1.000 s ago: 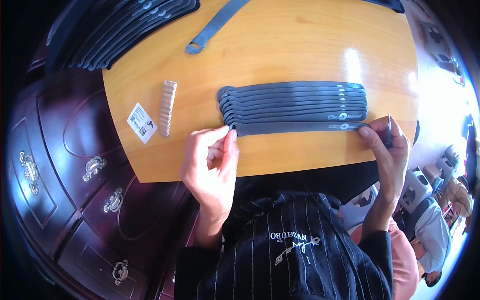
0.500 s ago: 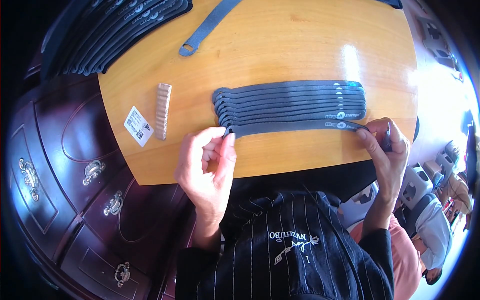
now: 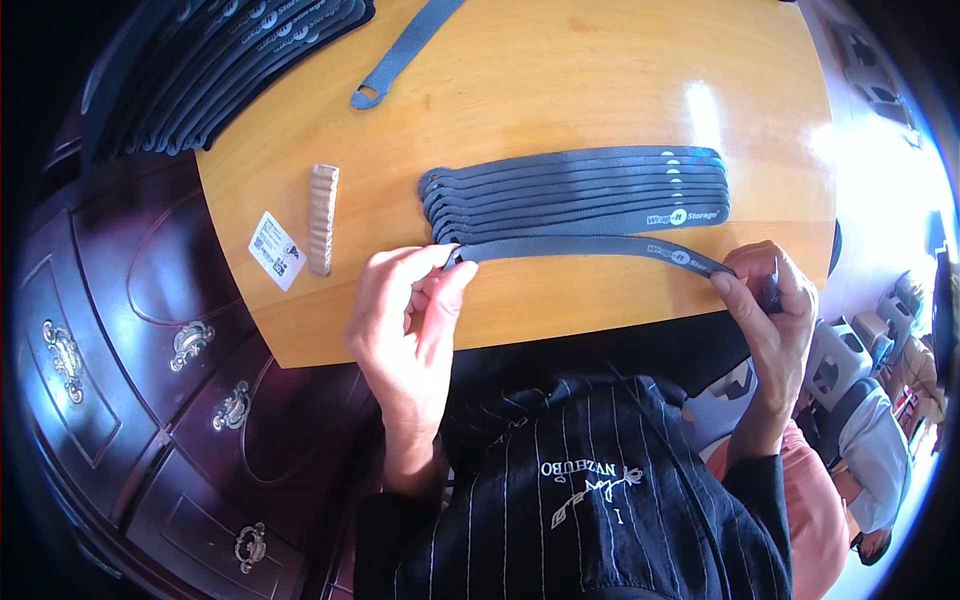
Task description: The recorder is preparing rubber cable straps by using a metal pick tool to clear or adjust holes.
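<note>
A dark grey fabric strap (image 3: 590,246) is stretched between my hands, bowing slightly and dipping at its right end. My left hand (image 3: 405,325) pinches its slotted left end between thumb and fingers. With the thumb and fingers of my right hand (image 3: 775,315), I grip the opposite end. A small dark pointed item (image 3: 771,288) shows among the right hand's fingers; its kind is unclear. Just beyond lies an overlapping row of matching straps (image 3: 580,190), their slotted ends fanned at the left.
On the wooden table (image 3: 560,315) are a ridged tan strip (image 3: 322,220) and a white printed label (image 3: 276,252). A single loose strap (image 3: 400,60) lies farther back. More straps (image 3: 230,70) are layered at the far left. Dark drawers (image 3: 200,400) stand left; people sit at the right.
The held strap has come slightly away from the row, and its right part now curves down toward me. Both hands keep their pinch on its ends.
</note>
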A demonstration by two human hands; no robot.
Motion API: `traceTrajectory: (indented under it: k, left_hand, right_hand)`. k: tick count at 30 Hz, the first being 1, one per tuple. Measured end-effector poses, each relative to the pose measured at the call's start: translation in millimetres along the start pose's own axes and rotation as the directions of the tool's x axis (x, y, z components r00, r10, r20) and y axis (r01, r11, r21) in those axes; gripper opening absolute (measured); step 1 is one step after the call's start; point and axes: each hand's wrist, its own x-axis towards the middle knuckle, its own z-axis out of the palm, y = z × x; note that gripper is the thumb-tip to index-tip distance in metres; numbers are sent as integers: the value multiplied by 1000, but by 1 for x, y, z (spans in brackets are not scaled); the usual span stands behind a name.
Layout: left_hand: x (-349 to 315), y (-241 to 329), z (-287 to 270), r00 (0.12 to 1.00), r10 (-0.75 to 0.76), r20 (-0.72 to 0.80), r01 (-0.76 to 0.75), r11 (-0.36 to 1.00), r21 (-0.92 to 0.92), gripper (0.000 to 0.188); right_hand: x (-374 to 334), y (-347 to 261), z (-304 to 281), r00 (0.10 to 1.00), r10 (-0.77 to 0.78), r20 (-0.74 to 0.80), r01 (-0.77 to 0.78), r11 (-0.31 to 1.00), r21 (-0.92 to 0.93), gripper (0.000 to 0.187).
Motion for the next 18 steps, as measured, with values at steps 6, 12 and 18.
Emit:
traceTrajectory:
  k: [6, 12, 18]
  left_hand:
    - [-3, -4, 7, 979, 190, -77, -177, 972, 154, 20]
    - [0, 2, 6, 956, 292, 0, -275, 901, 336, 23]
    - [2, 11, 7, 982, 184, 54, -191, 938, 289, 21]
  right_hand:
    - [-3, -10, -7, 953, -268, 143, 282, 955, -93, 17]
    - [-15, -24, 15, 811, -434, 392, 424, 898, 119, 25]
    - [-23, -38, 50, 710, -549, 441, 448, 836, 319, 18]
